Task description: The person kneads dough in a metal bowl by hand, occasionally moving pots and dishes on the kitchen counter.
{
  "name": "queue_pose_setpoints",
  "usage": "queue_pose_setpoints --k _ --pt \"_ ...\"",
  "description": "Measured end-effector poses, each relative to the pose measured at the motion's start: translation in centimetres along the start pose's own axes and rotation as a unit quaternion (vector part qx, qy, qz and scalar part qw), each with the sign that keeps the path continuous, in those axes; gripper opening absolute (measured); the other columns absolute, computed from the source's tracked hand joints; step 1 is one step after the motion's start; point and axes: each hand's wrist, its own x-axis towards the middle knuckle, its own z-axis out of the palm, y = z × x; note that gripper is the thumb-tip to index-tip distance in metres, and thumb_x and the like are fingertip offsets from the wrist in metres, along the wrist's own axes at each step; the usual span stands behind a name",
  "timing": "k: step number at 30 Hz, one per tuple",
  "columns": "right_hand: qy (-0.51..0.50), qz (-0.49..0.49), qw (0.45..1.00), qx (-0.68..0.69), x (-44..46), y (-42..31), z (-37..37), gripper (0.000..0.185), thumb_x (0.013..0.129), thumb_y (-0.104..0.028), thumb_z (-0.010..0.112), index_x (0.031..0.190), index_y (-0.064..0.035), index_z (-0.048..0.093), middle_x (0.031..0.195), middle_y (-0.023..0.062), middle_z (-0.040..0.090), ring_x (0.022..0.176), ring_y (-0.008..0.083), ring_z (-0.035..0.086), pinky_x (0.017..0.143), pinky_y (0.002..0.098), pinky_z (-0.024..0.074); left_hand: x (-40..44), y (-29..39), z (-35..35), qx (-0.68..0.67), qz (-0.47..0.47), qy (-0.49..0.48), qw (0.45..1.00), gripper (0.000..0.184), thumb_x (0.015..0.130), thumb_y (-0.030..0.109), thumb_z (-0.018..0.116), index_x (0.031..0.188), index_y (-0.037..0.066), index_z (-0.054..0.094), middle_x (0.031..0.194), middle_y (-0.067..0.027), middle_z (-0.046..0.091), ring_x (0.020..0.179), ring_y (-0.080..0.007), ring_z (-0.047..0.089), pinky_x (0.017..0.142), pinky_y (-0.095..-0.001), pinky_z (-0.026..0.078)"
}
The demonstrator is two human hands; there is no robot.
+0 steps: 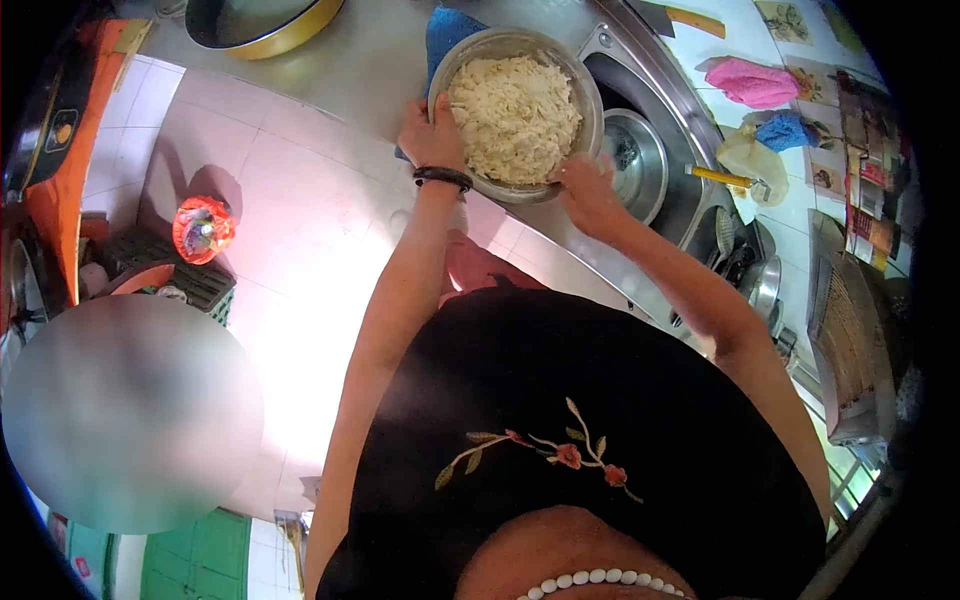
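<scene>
A round metal bowl [592, 95] full of a pale, shredded, dough-like mixture [515, 118] stands at the counter's edge, partly over a blue cloth [447, 38]. My left hand [432, 138], with a dark bracelet at the wrist, grips the bowl's left rim. At the lower right rim is my right hand [590, 192], its fingers bent in against the bowl's edge. Some fingertips of both hands are hidden or too small to make out.
Right of the bowl, a sink [690, 150] holds a metal basin [655, 165]. A yellow-sided pan [290, 38] sits on the counter [370, 60] at upper left. A knife [695, 22], pink cloth [750, 82] and yellow-handled peeler [722, 177] lie beyond the sink.
</scene>
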Motion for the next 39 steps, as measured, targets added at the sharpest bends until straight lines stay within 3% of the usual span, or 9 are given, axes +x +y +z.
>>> queue_pose_setpoints --k 5,10,17,20,28,32,34,36,39 --pt "-0.083 0.032 0.996 -0.021 -0.2 -3.2 -4.2 0.044 0.078 -0.02 0.054 0.118 -0.0016 0.053 0.12 0.016 0.052 0.128 0.0291 0.039 0.111 0.0576 0.0117 0.1 0.1 0.1 -0.047 -0.013 0.008 0.999 0.031 0.084 0.026 0.069 0.074 0.0 0.056 0.063 -0.005 0.056 0.059 -0.0124 0.047 0.055 -0.029 0.042" --pt "0.014 0.018 0.973 0.231 2.9 -9.3 -2.1 0.037 0.079 -0.02 0.05 0.109 0.0016 0.056 0.099 0.0205 0.06 0.104 0.0346 0.055 0.095 0.0472 0.0368 -0.1 -1.1 0.2 -0.063 -0.004 0.005 0.998 0.032 0.085 0.027 0.066 0.077 -0.003 0.059 0.068 -0.0142 0.061 0.06 -0.0233 0.056 0.058 -0.0352 0.046" --pt "-0.082 0.12 0.81 0.568 13.2 -9.8 -1.1 0.029 0.084 -0.024 0.044 0.087 0.0034 0.055 0.077 0.0192 0.059 0.074 0.0304 0.058 0.069 0.0411 0.0459 0.6 -2.1 0.1 -0.111 -0.045 -0.014 0.993 0.034 0.092 0.026 0.054 0.071 -0.001 0.055 0.063 -0.0139 0.057 0.057 -0.0226 0.05 0.056 -0.0374 0.041" --pt "-0.103 0.19 0.608 0.764 16.2 -8.1 -1.0 0.022 0.088 -0.02 0.045 0.075 -0.0032 0.053 0.068 0.006 0.052 0.065 0.0212 0.051 0.062 0.0349 0.0439 0.6 -1.5 0.0 -0.048 -0.003 -0.007 0.999 0.037 0.094 0.027 0.05 0.07 -0.001 0.052 0.062 -0.0147 0.054 0.056 -0.0241 0.048 0.055 -0.0389 0.039" --pt "0.064 0.127 0.822 0.552 24.6 -3.1 -0.8 0.009 0.08 -0.012 0.054 0.086 -0.0047 0.054 0.081 0.0084 0.056 0.076 0.0249 0.054 0.071 0.0348 0.0461 0.6 -1.7 0.4 -0.096 0.04 0.01 0.995 0.04 0.096 0.024 0.053 0.063 0.007 0.039 0.061 0.004 0.04 0.059 -0.0073 0.032 0.05 -0.0257 0.03" --pt "0.181 0.313 0.339 0.868 23.5 -8.7 -6.2 0.034 0.079 -0.021 0.06 0.109 -0.004 0.054 0.108 0.0086 0.057 0.093 0.0171 0.052 0.078 0.0298 0.0457 0.5 -0.8 0.2 -0.083 0.017 -0.009 0.996 0.04 0.096 0.026 0.052 0.063 0.007 0.041 0.061 0.0045 0.04 0.06 -0.0072 0.033 0.052 -0.0254 0.031" --pt "0.251 0.336 0.365 0.831 22.1 -11.4 -3.6 0.026 0.083 -0.015 0.058 0.106 -0.0039 0.055 0.102 0.0082 0.059 0.091 0.0195 0.054 0.079 0.033 0.046 0.7 -1.4 -0.1 -0.129 -0.009 -0.048 0.99 0.035 0.095 0.025 0.052 0.068 0.005 0.046 0.063 -0.0003 0.045 0.061 -0.011 0.039 0.054 -0.0287 0.035" --pt "0.229 0.247 0.615 0.713 18.9 -12.8 0.6 0.014 0.09 -0.011 0.051 0.1 -0.0034 0.057 0.094 0.0076 0.061 0.087 0.0228 0.055 0.081 0.036 0.0456 1.2 -2.6 -0.2 -0.205 -0.039 -0.095 0.973 0.027 0.093 0.022 0.052 0.075 0.001 0.054 0.066 -0.0101 0.053 0.061 -0.0188 0.049 0.058 -0.0354 0.041" --pt "0.082 0.265 0.44 0.854 12.5 -14.0 -2.2 0.031 0.098 -0.02 0.038 0.115 0.0016 0.054 0.11 0.0105 0.059 0.102 0.0208 0.053 0.093 0.03 0.0399 0.4 -0.1 -0.6 -0.344 -0.157 -0.118 0.918 0.027 0.094 0.023 0.054 0.074 0.004 0.051 0.068 -0.0001 0.051 0.065 -0.0112 0.046 0.058 -0.0294 0.042"
